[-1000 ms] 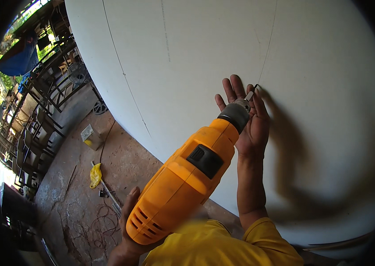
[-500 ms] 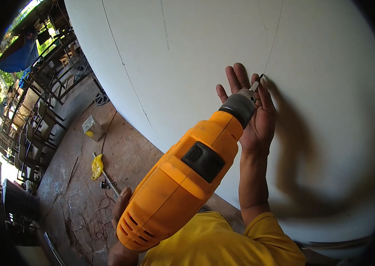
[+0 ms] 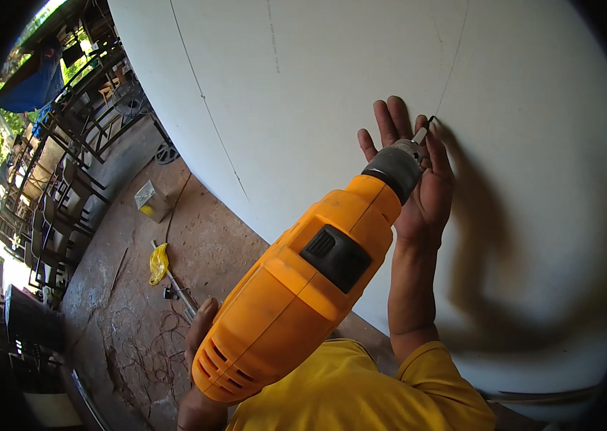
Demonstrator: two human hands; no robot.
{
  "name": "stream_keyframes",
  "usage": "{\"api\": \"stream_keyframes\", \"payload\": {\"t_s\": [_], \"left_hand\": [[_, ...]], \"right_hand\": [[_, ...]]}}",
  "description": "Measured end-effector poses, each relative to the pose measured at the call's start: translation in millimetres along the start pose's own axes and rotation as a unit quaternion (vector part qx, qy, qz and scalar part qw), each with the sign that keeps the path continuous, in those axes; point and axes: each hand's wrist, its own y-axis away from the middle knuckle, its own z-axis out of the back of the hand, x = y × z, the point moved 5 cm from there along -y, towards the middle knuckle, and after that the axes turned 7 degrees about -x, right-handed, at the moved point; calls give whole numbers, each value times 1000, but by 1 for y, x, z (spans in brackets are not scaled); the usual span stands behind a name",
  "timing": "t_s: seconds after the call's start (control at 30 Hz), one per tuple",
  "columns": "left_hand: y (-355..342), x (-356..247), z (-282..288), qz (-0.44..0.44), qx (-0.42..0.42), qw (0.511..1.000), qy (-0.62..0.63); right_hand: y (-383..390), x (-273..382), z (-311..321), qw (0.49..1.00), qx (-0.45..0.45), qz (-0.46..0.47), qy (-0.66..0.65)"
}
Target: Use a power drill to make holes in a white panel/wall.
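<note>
An orange power drill point(image 3: 275, 302) with a black switch slants across the middle, its dark chuck point(image 3: 393, 169) toward the upper right. My left hand point(image 3: 201, 345) is wrapped round its rear end at the lower left, mostly hidden behind the body. A light-coloured bit point(image 3: 420, 135) sticks out of the chuck, its dark tip at a thin line on a large white panel point(image 3: 533, 165). Palm toward me, my right hand point(image 3: 425, 190) lies against the panel behind the chuck. Its fingers are spread, some beside the bit; the chuck hides part of the palm.
Thin drawn lines run down the panel. On the floor at left lie a yellow plastic bag point(image 3: 159, 263), a metal bar point(image 3: 185, 298) and tangled wires, with a square tin point(image 3: 151, 201) beyond. Chairs point(image 3: 59, 208) and a fan point(image 3: 129, 99) stand farther left.
The drill, both hands and the panel's lines sit slightly farther right in the picture. My grip on the drill and the bit's place at the line look the same.
</note>
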Motion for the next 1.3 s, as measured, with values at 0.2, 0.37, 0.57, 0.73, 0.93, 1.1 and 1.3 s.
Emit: {"api": "stream_keyframes", "payload": {"t_s": [0.2,0.37,0.57,0.73,0.93,1.1,1.3], "left_hand": [[1,-7,2,-18,31,999,-6],[13,-23,-64,36,-126,991,-20],[13,-18,-58,43,-127,990,49],[35,-38,-76,-393,77,770,-496],[41,-49,-109,-385,172,726,-543],[38,-39,-115,-380,148,732,-546],[26,-35,-62,-394,17,726,-564]], "right_hand": [[2,3,-6,1000,5,19,24],[1,3,-1,999,1,21,27],[2,2,-5,999,-9,24,29],[2,2,-9,999,-4,21,33],[11,7,-11,988,-40,104,104],[12,3,-21,996,-2,78,41],[7,-32,-32,992,18,36,-120]]}}
